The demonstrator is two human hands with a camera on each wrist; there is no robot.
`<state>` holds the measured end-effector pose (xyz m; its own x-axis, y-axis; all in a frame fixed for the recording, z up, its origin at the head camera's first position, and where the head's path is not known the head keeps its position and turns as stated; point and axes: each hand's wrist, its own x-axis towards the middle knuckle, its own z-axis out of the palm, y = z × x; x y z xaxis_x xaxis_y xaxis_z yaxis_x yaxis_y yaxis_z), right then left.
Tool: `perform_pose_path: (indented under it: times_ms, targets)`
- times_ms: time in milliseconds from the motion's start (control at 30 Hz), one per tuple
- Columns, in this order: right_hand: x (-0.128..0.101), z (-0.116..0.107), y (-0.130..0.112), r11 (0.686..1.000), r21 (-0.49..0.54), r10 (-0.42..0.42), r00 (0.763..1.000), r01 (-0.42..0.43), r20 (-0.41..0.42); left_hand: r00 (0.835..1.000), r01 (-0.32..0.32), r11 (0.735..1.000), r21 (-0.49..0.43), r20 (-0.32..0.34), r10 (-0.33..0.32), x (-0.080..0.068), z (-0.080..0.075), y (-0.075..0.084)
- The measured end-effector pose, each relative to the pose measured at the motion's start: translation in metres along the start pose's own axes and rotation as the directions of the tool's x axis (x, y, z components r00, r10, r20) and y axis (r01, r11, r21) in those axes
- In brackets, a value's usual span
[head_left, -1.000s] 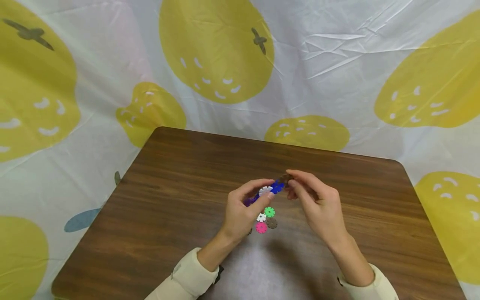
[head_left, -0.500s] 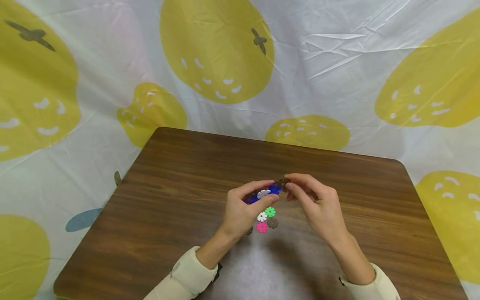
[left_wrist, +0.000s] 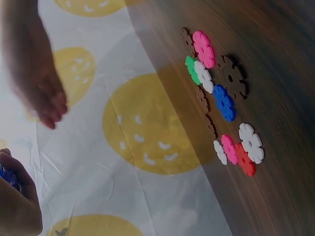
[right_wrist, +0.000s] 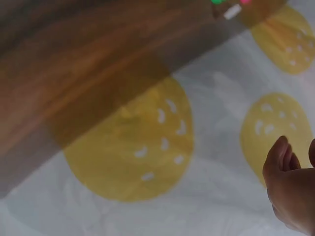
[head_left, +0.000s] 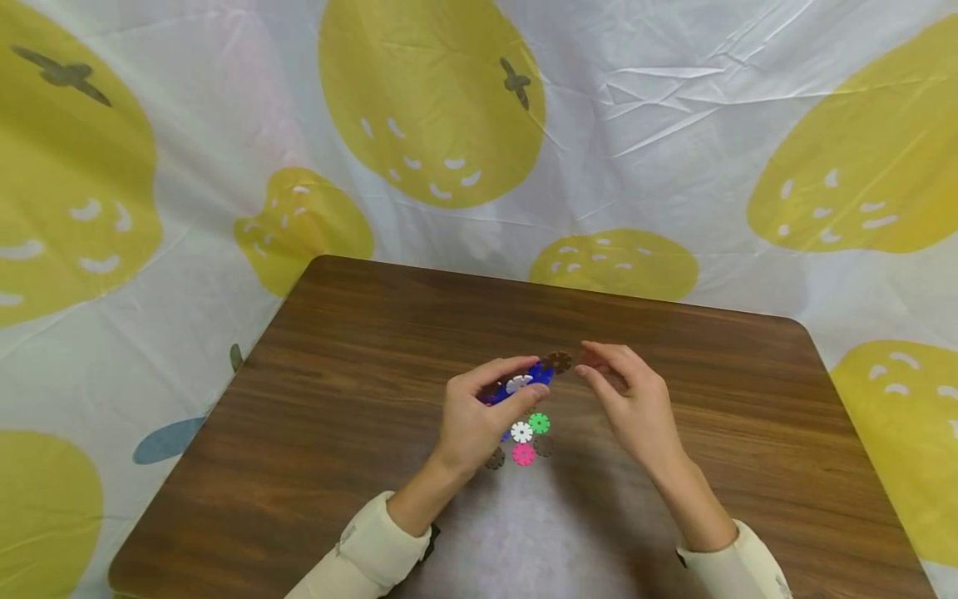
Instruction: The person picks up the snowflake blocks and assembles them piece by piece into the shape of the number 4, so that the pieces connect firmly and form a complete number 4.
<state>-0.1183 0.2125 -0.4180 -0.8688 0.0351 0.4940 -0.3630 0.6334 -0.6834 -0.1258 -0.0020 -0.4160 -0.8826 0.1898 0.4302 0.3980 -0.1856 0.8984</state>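
Observation:
In the head view my left hand (head_left: pixel 479 416) holds a cluster of joined notched plastic discs between thumb and fingers. A white disc (head_left: pixel 520 383) and a blue disc (head_left: pixel 540 372) show in it. At its far right end a brown disc (head_left: pixel 560 361) sticks out. My right hand (head_left: pixel 632 395) is just right of that brown disc, apart from it, with nothing seen between thumb and fingers. In the left wrist view the left hand (left_wrist: pixel 22 206) is at the lower left, a bit of blue disc (left_wrist: pixel 9 177) showing; part of the cluster is hidden by the fingers.
Below the hands lie loose notched discs on the wooden table (head_left: pixel 359 349), among them a green disc (head_left: pixel 539 423), a pink disc (head_left: pixel 523 454) and a white disc (head_left: pixel 521 432). The left wrist view shows several more, including a red disc (left_wrist: pixel 244 159). A fruit-print cloth (head_left: pixel 449 233) hangs behind.
My right hand has let go of the brown disc and moved slightly right. The brown disc stays on the cluster, which my left hand has shifted a little left.

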Motion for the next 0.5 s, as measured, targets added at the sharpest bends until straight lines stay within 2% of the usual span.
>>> perform_pose_path:
  times_ms: [233, 500]
  targets:
    - [-0.004, 0.029, 0.033, 0.992, -0.045, 0.119, 0.987, -0.115, 0.106, 1.0, 0.002, 1.0, -0.013, -0.008, -0.002, 0.0, 0.0, 0.001]
    - [0.003, 0.074, 0.053, 0.987, -0.108, 0.139, 0.968, -0.118, 0.208, 0.999, -0.029, 1.0, -0.005, -0.019, 0.028, 0.0, -0.001, 0.0]
